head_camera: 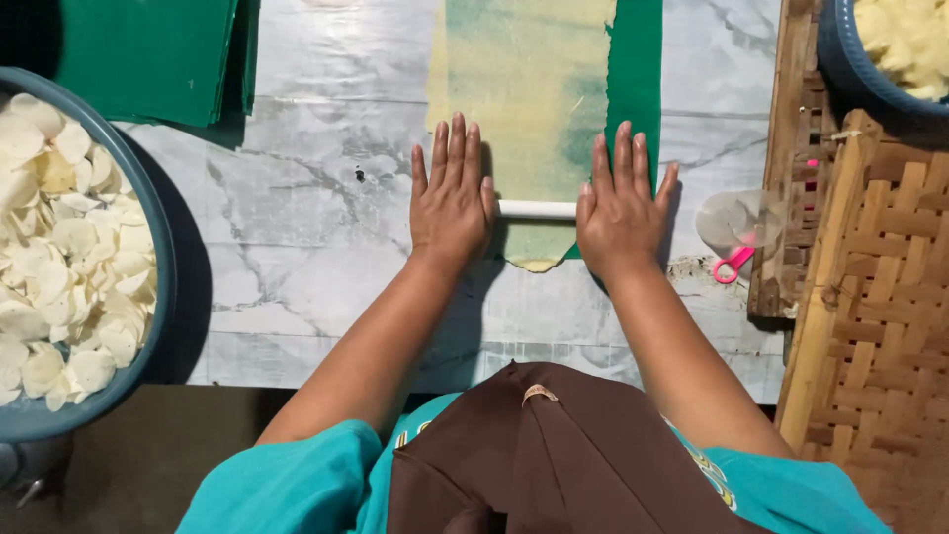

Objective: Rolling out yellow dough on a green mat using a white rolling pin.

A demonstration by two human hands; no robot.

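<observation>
Seen from above, a person in a teal top and brown scarf [554, 445] presses two flat, open palms onto a thin white rolling pin [536, 210] laid across a marble-patterned table [306, 267]. The left hand [451, 203] covers one end of the pin and the right hand [621, 206] the other, fingers stretched forward and clenched around nothing; only the short middle stretch of the pin shows between them. Under the pin lies the near end of one long strip of pale yellow dough [524, 89], which runs away from the person on a green sheet [636, 79] whose edge shows along the strip's right side. To the left, one large blue-grey basin [163, 277] is heaped with thin white round slices [59, 247], too many to count. To the right, near the right hand but apart from it, one round clear cutter with a pink handle [736, 229] rests at the table's edge, beside a woven bamboo tray [880, 297]. Farther off, a stack of green sheets [148, 54] lies at the table's far left, and a second blue basin [840, 59] holding pale yellow pieces [905, 40] sits at the far right corner.
</observation>
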